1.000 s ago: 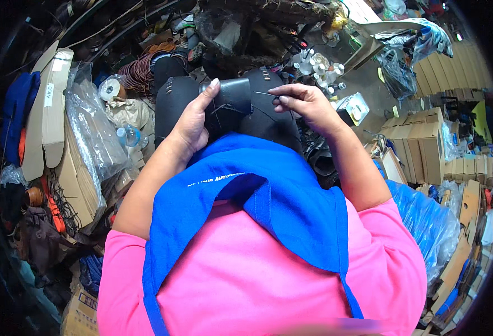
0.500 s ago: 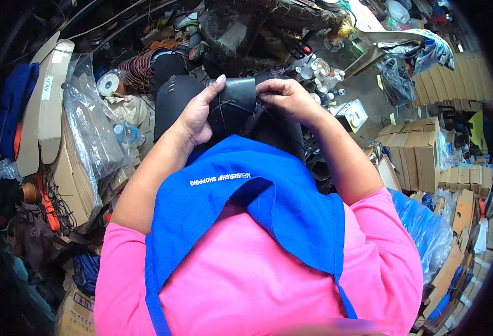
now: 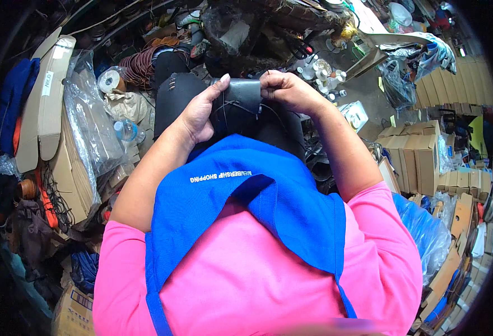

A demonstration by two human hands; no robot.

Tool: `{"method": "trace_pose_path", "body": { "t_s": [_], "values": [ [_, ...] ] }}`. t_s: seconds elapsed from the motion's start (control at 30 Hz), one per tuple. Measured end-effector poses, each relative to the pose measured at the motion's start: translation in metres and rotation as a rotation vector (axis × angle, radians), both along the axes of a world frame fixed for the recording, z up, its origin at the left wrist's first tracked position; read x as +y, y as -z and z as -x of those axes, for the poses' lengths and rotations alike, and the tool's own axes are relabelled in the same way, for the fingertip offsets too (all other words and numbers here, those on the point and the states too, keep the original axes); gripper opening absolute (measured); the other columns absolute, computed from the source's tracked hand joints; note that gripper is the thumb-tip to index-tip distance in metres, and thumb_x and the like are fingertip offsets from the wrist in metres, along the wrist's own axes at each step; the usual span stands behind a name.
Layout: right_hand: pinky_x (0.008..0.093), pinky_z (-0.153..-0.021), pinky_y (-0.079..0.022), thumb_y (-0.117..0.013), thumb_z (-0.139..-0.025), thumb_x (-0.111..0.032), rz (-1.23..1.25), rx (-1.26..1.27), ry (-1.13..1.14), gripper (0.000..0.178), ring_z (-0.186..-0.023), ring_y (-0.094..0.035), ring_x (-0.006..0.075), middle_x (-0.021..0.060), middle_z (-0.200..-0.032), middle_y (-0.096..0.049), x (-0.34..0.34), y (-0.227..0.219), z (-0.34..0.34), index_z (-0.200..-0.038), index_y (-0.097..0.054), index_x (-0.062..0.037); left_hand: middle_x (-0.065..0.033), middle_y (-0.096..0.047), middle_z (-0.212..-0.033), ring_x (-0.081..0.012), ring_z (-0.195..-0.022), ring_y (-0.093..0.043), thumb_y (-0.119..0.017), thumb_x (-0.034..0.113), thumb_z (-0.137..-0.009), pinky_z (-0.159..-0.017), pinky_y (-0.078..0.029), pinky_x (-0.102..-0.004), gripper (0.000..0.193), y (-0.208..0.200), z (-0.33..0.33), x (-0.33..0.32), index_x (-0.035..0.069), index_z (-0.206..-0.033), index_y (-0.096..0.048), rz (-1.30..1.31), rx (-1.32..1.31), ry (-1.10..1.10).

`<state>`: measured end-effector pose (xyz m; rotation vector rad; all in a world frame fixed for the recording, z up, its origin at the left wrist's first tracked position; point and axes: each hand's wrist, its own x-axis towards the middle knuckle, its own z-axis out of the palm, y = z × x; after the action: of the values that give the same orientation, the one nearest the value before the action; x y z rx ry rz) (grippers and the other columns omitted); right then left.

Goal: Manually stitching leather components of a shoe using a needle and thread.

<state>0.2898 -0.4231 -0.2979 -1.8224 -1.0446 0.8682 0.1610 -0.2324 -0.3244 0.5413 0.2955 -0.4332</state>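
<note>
Over my lap is a dark, smooth, bent piece (image 3: 244,94) that looks like black leather. My left hand (image 3: 198,116) grips its left edge, thumb on top and the other fingers hidden beneath. Thin dark thread (image 3: 234,105) crosses the lower part of the piece and trails down from it. At the upper right corner, the fingers of my right hand (image 3: 289,92) are pinched together against the edge. Whatever lies between those fingertips is too small to make out. Below my hands a blue apron (image 3: 241,162) covers my lap.
To the left stand flat cardboard pieces (image 3: 50,106), clear plastic wrapping (image 3: 87,123), a thread spool (image 3: 110,82) and a plastic bottle (image 3: 125,130). Coiled brown cord (image 3: 139,68) lies beyond my knee. Small bottles (image 3: 322,73) and stacked cardboard boxes (image 3: 414,148) are on the right.
My right hand has shifted slightly up and to the right along the edge of the black piece. The piece has turned a little, while my left hand keeps its grip.
</note>
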Motion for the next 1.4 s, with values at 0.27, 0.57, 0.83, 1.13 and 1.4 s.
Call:
{"method": "trace_pose_path", "body": {
  "t_s": [0.27,0.57,0.83,1.13,1.4],
  "values": [
    [0.0263,-0.084,-0.039,-0.061,-0.082,-0.006,-0.011,0.026,0.056,0.006,-0.090,-0.050,0.0130,0.0010,-0.088,-0.054,-0.002,-0.003,0.002,-0.086,-0.060,-0.0022,-0.0138,-0.064,-0.108,-0.0236,-0.096,-0.063,-0.050,0.045,-0.089,-0.090,-0.047,-0.0389,0.052,0.001,-0.001,0.000,0.002,-0.117,-0.055,-0.028,0.005,0.013],
    [0.0278,-0.085,-0.040,-0.059,-0.084,-0.006,-0.032,-0.001,0.056,0.009,-0.091,-0.052,0.0140,0.0020,-0.090,-0.056,-0.006,-0.002,0.001,-0.092,-0.064,-0.0033,-0.0132,-0.063,-0.108,-0.0230,-0.096,-0.063,-0.048,0.046,-0.090,-0.090,-0.048,-0.0382,0.052,0.001,-0.003,0.000,0.003,-0.119,-0.054,-0.034,0.044,0.002],
    [0.0275,-0.085,-0.040,-0.058,-0.084,-0.006,-0.043,0.010,0.081,0.011,-0.091,-0.053,0.0140,0.0023,-0.090,-0.057,-0.007,-0.004,0.004,-0.093,-0.064,-0.0036,-0.0137,-0.064,-0.108,-0.0236,-0.096,-0.063,-0.050,0.044,-0.090,-0.089,-0.049,-0.0387,0.050,0.001,-0.003,-0.001,0.002,-0.118,-0.055,-0.022,0.044,-0.016],
    [0.0268,-0.082,-0.041,-0.059,-0.082,-0.004,-0.038,-0.041,0.051,0.008,-0.087,-0.052,0.0135,0.0020,-0.087,-0.055,-0.004,-0.007,0.004,-0.089,-0.063,-0.0028,-0.0142,-0.065,-0.103,-0.0235,-0.092,-0.064,-0.050,0.043,-0.090,-0.086,-0.050,-0.0385,0.049,-0.001,-0.005,-0.002,0.001,-0.114,-0.057,-0.026,0.063,-0.024],
    [0.0265,-0.085,-0.041,-0.058,-0.083,-0.004,-0.003,-0.001,0.061,0.010,-0.091,-0.053,0.0120,0.0014,-0.091,-0.056,-0.009,-0.012,0.001,-0.092,-0.063,-0.0032,-0.0139,-0.065,-0.102,-0.0228,-0.090,-0.065,-0.049,0.043,-0.091,-0.083,-0.052,-0.0367,0.048,-0.002,-0.009,-0.005,0.001,-0.113,-0.057,-0.039,0.051,-0.007]
  ]
}}
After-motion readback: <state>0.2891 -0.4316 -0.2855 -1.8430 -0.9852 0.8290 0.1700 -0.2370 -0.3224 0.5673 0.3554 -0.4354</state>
